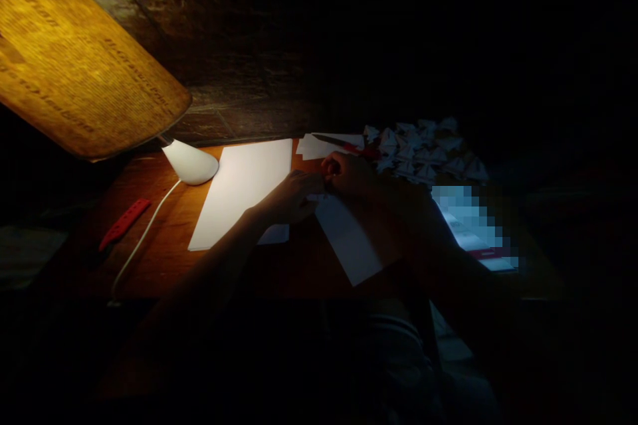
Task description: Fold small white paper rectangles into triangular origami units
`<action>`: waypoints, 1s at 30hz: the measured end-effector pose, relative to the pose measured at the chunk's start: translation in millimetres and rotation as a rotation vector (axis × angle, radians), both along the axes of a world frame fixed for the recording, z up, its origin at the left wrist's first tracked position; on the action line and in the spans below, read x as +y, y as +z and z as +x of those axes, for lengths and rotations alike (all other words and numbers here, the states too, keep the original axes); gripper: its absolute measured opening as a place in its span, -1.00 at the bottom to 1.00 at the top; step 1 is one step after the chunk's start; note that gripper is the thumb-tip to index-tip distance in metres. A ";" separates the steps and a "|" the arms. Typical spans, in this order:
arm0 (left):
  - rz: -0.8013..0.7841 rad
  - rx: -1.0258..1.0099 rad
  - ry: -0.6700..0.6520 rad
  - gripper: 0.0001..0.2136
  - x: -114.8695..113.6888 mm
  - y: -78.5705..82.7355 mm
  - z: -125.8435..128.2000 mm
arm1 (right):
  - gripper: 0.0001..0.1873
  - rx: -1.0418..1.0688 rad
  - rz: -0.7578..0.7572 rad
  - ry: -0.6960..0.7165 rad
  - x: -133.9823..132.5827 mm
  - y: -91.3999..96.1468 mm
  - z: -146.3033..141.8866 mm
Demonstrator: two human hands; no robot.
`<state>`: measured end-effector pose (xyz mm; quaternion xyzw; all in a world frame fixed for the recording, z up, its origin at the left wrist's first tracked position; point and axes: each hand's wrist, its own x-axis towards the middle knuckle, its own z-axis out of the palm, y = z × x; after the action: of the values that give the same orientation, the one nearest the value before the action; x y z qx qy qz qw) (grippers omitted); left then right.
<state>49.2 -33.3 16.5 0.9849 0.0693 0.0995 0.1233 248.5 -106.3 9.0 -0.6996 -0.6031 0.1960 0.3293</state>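
Observation:
My left hand (294, 196) and my right hand (349, 176) meet over the far end of a long white paper strip (349, 242) on a dim wooden table (164, 246). Both hands have their fingers curled and pinched on the strip's end. A larger white sheet (239, 189) lies flat just left of my left hand. Beyond my right hand lie red-handled scissors (349, 145) on smaller white paper pieces (312, 146).
A lamp with a yellow printed shade (74, 66) and a white base (192, 163) stands at the left, its cord (144, 232) running forward. A red flat tool (123, 222) lies near it. Several small folded paper pieces (423, 149) are piled at the back right. A lit screen (473, 226) glows at the right.

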 end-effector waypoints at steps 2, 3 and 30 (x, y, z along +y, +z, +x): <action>-0.006 -0.003 -0.017 -0.71 -0.2 0.6 -0.5 | -0.67 0.017 -0.011 0.009 0.5 -0.1 1.4; -0.012 -0.004 -0.022 -0.72 -0.5 0.9 -0.4 | -0.66 0.020 -0.011 0.014 0.9 -0.4 2.2; 0.057 -0.049 0.029 -0.80 5.9 -4.7 -5.2 | -0.84 0.079 0.139 0.238 -0.5 -15.2 18.9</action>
<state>44.0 -27.4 11.8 0.9842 0.0778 0.1272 0.0956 267.4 -106.8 -6.2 -0.5901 -0.6806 0.2188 0.3751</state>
